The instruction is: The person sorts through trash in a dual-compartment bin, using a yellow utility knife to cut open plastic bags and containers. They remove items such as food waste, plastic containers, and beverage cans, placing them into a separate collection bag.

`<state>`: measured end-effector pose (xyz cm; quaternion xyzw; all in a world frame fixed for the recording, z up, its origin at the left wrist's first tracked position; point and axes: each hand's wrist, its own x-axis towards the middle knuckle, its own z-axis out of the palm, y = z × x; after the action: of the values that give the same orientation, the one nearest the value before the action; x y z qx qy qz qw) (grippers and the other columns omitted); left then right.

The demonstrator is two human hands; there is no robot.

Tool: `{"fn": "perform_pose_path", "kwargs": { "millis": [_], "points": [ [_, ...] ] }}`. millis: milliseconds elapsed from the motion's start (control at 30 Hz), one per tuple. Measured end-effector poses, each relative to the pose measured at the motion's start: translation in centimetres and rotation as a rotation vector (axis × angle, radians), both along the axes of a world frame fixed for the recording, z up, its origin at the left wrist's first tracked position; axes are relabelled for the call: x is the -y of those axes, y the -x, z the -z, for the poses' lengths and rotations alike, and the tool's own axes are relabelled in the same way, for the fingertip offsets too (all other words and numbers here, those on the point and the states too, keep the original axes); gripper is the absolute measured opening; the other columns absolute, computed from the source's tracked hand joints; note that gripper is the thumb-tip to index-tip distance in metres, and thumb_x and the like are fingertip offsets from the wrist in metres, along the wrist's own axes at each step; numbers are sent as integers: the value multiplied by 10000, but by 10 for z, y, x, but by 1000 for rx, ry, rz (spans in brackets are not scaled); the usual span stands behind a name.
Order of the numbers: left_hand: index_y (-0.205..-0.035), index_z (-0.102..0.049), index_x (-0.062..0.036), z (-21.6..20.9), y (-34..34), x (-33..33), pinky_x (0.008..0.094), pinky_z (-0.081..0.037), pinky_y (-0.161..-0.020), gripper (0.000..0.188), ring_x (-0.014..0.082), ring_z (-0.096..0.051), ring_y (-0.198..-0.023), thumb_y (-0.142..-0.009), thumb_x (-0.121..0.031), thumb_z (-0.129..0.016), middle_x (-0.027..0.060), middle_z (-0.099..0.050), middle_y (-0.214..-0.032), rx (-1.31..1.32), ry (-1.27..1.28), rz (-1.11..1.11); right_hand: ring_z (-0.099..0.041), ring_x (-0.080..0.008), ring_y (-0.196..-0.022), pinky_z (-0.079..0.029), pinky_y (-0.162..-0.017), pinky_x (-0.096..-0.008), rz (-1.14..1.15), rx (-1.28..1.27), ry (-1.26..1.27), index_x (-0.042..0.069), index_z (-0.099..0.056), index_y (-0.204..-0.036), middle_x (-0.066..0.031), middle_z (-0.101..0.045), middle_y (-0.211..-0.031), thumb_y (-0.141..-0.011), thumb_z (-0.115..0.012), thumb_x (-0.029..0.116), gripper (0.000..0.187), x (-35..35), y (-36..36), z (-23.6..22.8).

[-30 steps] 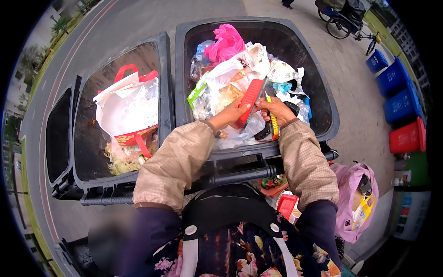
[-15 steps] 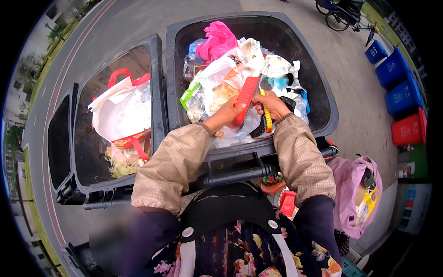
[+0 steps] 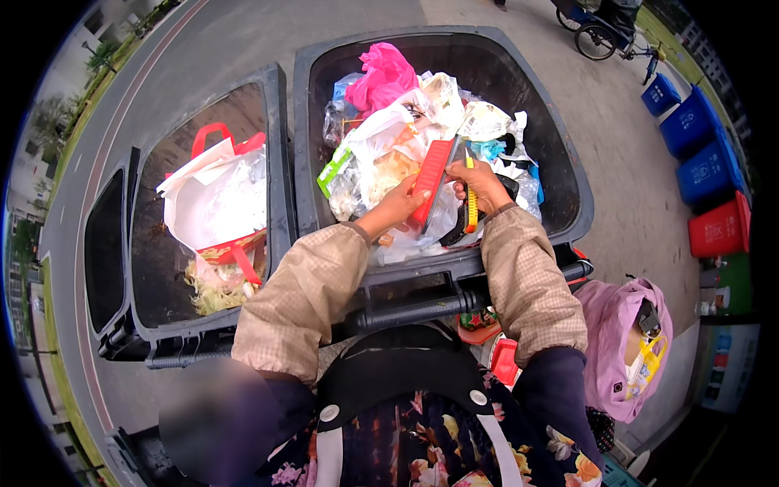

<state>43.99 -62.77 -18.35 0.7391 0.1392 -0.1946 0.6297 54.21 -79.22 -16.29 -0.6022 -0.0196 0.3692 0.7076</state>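
Observation:
My left hand point(image 3: 399, 204) is closed on the lower end of a long red box-like piece point(image 3: 434, 174) with a ribbed face and a greyish side. My right hand point(image 3: 485, 188) is closed round a slim yellow-and-black tool point(image 3: 471, 213), held close beside the red piece; its exact kind is unclear. Both hands are over an open dark grey wheelie bin point(image 3: 560, 138). Under them lie crumpled clear and white plastic bags point(image 3: 389, 138), a bright pink bag point(image 3: 381, 77) and other mixed rubbish.
A second grey bin point(image 3: 280, 154) on the left holds a white-and-red carrier bag point(image 3: 195, 203) above pale food scraps point(image 3: 215, 288). To the right stand a pink bag point(image 3: 604, 349), blue bins point(image 3: 702, 166) and a red bin point(image 3: 718, 227). A tricycle point(image 3: 596, 39) is at the far right.
The red piece and the yellow tool have shifted slightly, with both hands keeping their hold. The view has moved a little; the bins and rubbish look the same.

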Motion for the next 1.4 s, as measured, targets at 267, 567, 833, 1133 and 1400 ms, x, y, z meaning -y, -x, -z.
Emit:
{"fn": "perform_pose_path", "kwargs": {
  "millis": [267,567,833,1133,1400],
  "points": [
    [-1337,-239,-211,4,3,4,365,-522,-558,621,245,-563,-914,-828,-420,-527,123,-441,-1224,57,-73,-14,-461,-89,-458,-362,-372,-211,2,-30,-41,-37,-521,-787,-86,-535,-632,-745,-598,20,104,2,-4,3],
    [-1316,-292,-132,13,3,8,312,-491,-689,584,186,-555,-915,-831,-298,-570,117,-525,-1145,207,-184,7,-453,-94,-433,-351,-358,-220,-42,-38,-18,-30,-517,-742,-80,-528,-612,-743,-579,49,101,6,-8,5],
    [-1226,-386,2,26,1,31,295,-462,-759,506,171,-557,-906,-800,-146,-616,121,-572,-1041,380,-174,-39,-425,-143,-358,-326,-340,-289,52,220,453,-23,-528,-621,-61,-483,-493,-673,-528,89,123,-1,-9,16],
    [-1129,-472,-33,15,-27,7,298,-447,-746,484,167,-561,-862,-770,-306,-648,102,-591,-956,413,-246,-20,-399,-98,-387,-320,-349,-235,-74,23,-8,-10,-488,-648,-32,-441,-506,-666,-515,-21,34,-1,1,-17],
    [-1120,-463,-17,-32,-13,6,324,-447,-761,532,229,-579,-864,-713,-326,-612,153,-595,-941,373,-419,128,-404,-78,-382,-314,-349,-220,-50,148,-11,32,-468,-674,-22,-456,-519,-677,-543,-13,87,-13,18,-11]
  ]
}}
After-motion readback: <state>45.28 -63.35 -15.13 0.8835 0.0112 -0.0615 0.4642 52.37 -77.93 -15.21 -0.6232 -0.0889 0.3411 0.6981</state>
